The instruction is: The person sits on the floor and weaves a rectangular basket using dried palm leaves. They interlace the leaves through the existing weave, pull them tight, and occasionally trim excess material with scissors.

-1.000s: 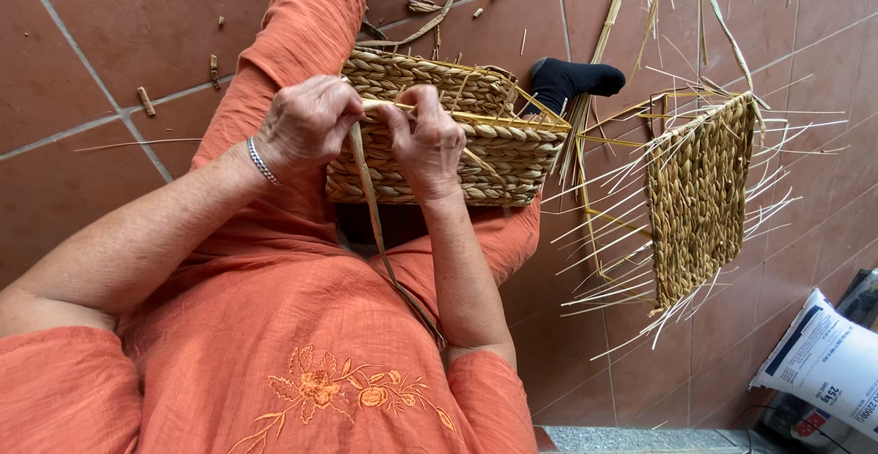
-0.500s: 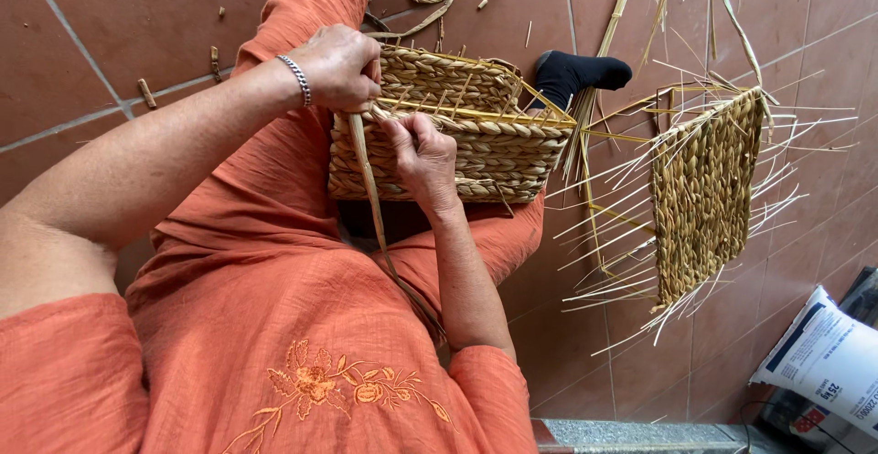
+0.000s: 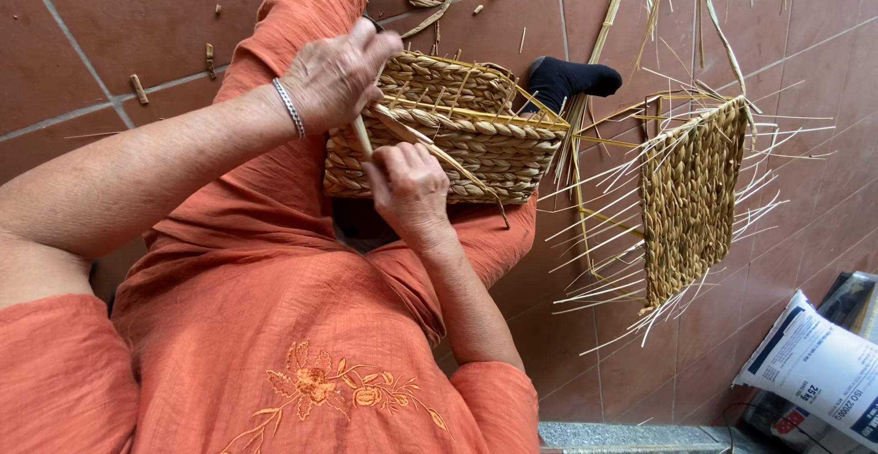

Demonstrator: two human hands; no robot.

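While the left hand (image 3: 338, 74) pinches the strand (image 3: 362, 134) above the basket (image 3: 476, 134), the right hand (image 3: 407, 184), apparently closed on the basket's rim, should brace firmly.

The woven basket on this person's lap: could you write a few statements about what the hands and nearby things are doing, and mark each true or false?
1. The woven basket rests on the person's lap. True.
2. The left hand wears a bracelet at the wrist. True.
3. The right hand lies flat on the tiled floor. False: it presses against the basket's front wall.
4. A flat woven panel with loose ends lies on the floor beside the basket. True.
5. The left hand holds scissors. False: it grips a flat fibre strand.
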